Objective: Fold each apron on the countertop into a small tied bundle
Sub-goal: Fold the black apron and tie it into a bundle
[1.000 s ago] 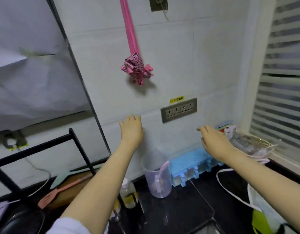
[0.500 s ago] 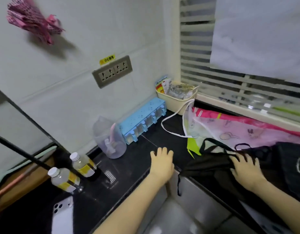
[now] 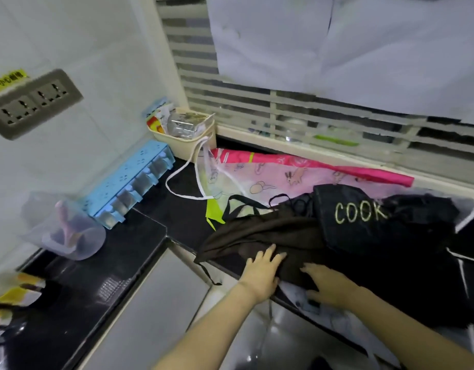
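Several aprons lie heaped on the black countertop. A dark brown apron is bunched at the front edge, next to a black apron lettered "COOK". Behind them spreads a pink translucent apron with cartoon prints and white strings. My left hand lies on the brown apron's front edge with fingers spread. My right hand rests just right of it on the dark fabric, fingers slightly bent; I cannot tell whether it grips the cloth.
A steel sink opens below the counter edge under my arms. A blue spice rack, a clear measuring jug and a beige basket line the back wall. Bottles stand at far left. Window blinds run behind the aprons.
My view swung right and down from the wall to the counter. Both hands came down from the wall; the left slid right onto the brown apron, beside the right hand.
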{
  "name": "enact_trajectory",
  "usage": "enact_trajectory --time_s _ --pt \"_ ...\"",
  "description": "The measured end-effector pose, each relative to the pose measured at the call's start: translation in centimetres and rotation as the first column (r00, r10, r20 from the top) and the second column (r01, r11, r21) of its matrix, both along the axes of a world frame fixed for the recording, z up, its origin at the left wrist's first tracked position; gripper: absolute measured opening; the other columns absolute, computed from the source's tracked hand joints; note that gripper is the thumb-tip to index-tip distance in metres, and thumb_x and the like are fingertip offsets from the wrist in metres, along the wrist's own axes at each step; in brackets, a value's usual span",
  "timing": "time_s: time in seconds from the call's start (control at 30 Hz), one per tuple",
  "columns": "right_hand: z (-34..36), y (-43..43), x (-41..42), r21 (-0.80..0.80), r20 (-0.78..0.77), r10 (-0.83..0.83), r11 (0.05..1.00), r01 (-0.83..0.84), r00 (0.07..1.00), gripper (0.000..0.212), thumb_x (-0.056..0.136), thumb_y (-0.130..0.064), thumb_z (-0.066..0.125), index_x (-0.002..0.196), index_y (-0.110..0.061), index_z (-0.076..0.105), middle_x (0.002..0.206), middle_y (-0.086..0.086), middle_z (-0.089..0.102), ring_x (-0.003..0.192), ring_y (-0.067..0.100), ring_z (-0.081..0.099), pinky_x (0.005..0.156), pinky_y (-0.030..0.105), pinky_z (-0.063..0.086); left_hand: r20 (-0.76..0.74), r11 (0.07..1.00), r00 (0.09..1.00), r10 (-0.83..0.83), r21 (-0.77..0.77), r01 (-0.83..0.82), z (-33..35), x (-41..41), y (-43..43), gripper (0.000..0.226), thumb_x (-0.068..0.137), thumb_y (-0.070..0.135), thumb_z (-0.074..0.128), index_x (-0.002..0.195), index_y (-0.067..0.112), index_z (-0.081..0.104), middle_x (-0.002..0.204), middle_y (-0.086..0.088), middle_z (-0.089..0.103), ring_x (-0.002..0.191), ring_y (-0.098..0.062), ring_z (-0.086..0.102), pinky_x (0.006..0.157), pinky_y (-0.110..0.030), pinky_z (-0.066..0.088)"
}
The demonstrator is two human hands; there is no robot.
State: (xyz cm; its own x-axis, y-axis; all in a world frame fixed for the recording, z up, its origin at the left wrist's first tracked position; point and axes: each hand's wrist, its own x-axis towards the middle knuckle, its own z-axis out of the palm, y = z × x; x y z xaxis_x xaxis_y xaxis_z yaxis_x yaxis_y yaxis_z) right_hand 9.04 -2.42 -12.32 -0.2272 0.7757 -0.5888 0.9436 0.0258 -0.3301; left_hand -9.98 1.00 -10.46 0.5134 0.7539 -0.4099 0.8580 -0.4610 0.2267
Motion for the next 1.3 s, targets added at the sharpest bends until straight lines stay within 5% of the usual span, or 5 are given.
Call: enact_trajectory --time_s 0.37,0.6,0.87,1.13,1.3 --pt "1.6 1.9 13.3 0.522 0.27 -0.103 0.851 -0.056 0.957 0.087 0.03 -0.031 0.097 0.108 -0.005 0.068 0.107 0.016 0.065 0.098 0.034 0.065 0.078 0.047 0.055 -0.191 0.966 0.965 0.183 -0.147 -0.212 -1.4 7.6 -0.6 0.042 0.101 0.03 0.035 0.14 0.016 0.036 0.147 -0.012 0.026 0.13 -0.036 0.03 0.103 -0.046 0.033" --pt "1.8 3.1 15.4 0.451 0.308 -0.05 0.887 -0.099 0.95 0.037 0.098 -0.03 0.046 0.132 -0.018 0.038 0.14 0.007 0.033 0.125 0.025 0.039 0.095 0.034 0.041 -0.203 0.925 0.931 0.303 -0.17 -0.339 -0.8 9.9 -0.7 0.045 0.099 0.03 0.04 0.141 0.013 0.031 0.142 -0.014 0.03 0.128 -0.036 0.034 0.104 -0.047 0.034" --pt "2.5 0.4 15.0 0.492 0.127 0.035 0.865 -0.094 0.991 0.023 0.1 -0.031 0.04 0.113 -0.015 0.05 0.114 0.002 0.057 0.109 0.022 0.055 0.081 0.032 0.044 0.367 0.868 0.787 0.496 -0.204 -0.452 -0.2 16.0 -2.1 0.081 0.088 0.025 0.064 0.149 0.021 0.011 0.145 -0.007 0.024 0.132 -0.027 0.035 0.106 -0.045 0.036" --pt "3.5 -5.4 15.0 0.407 -0.238 0.052 0.912 0.051 0.97 0.024 0.098 -0.035 0.047 0.101 -0.013 0.054 0.094 0.003 0.066 0.092 0.026 0.062 0.067 0.032 0.04 0.391 0.901 0.828 0.401 -0.003 -0.435 0.1 14.4 -4.4 0.039 0.082 -0.004 0.049 0.116 0.013 0.054 0.111 -0.007 0.045 0.099 -0.031 0.054 0.084 -0.043 0.044" --pt "3.4 -7.0 16.2 0.339 -0.124 0.04 0.941 0.004 0.991 0.053 0.091 -0.044 0.056 0.135 -0.023 0.035 0.133 -0.007 0.041 0.123 0.016 0.043 0.098 0.029 0.039 0.453 0.881 0.798 0.398 0.054 -0.469 1.5 14.3 -5.5 0.031 0.082 -0.002 0.052 0.109 0.013 0.057 0.108 -0.005 0.047 0.099 -0.028 0.054 0.084 -0.036 0.043"
